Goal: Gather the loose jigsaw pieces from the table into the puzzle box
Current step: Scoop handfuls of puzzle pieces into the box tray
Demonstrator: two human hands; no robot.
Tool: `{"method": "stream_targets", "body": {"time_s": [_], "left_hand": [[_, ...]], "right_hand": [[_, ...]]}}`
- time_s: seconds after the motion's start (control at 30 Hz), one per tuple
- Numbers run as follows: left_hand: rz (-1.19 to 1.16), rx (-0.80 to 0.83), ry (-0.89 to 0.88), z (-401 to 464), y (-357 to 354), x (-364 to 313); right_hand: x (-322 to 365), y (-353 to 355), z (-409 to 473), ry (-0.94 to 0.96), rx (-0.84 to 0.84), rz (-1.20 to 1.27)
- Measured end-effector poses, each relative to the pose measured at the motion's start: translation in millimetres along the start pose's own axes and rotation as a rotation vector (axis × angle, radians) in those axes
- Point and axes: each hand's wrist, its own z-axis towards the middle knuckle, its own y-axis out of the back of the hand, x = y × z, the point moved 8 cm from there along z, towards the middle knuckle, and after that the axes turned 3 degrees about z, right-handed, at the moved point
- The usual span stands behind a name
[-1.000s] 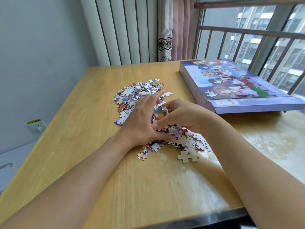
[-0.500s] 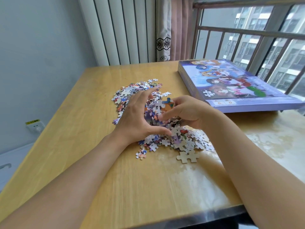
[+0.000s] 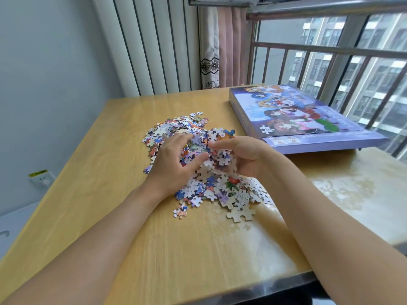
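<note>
Wooden table (image 3: 110, 216) filling most of view. Puzzle box (image 3: 304, 119) lying closed and flat right of the pile, apart from it. Pile of jigsaw pieces (image 3: 211, 183) spreading mid-table. Left hand (image 3: 174, 164) curling round a clump at the pile's left side; right hand (image 3: 244, 155) cupping and gripping the same clump from the pile's right. Single pale piece (image 3: 240, 213) sitting just at the pile's near edge.

Both hands, left (image 3: 170, 164) and right (image 3: 244, 155), cover the middle of the heap of small multicoloured cardboard jigsaw pieces (image 3: 211, 186), so their fingertips and whatever they hold are buried. The print on the flat purple cardboard puzzle box (image 3: 308, 119) is too small to read. The pale wooden worktop (image 3: 110, 216) runs off the bottom edge.
</note>
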Motion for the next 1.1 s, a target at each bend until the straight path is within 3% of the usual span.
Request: {"method": "stream_targets", "body": {"time_s": [0.4, 0.6, 0.77, 0.93, 1.1], "left_hand": [[0.018, 0.135, -0.061, 0.5, -19.3, 0.4], [-0.053, -0.07, -0.016, -0.9, 2.7, 5.2], [-0.027, -0.073, -0.066, -9.0, 5.7, -5.7], [0.018, 0.079, -0.119, 7.0, 0.4, -37.6], [0.235, 0.385, -0.255, 34.4, -56.2, -99.7]], "right_hand": [[-2.9, -6.7, -4.9, -0.018, 0.038, -0.004], [9.7, 2.8, -20.5, 0.132, -0.081, 0.074], [25.8, 8.5, -42.2, 0.192, -0.142, 0.072], [26.0, 27.5, -73.0, 0.16, -0.138, 0.171], [4.2, 65.3, -93.7, 0.059, -0.106, 0.133]]}}
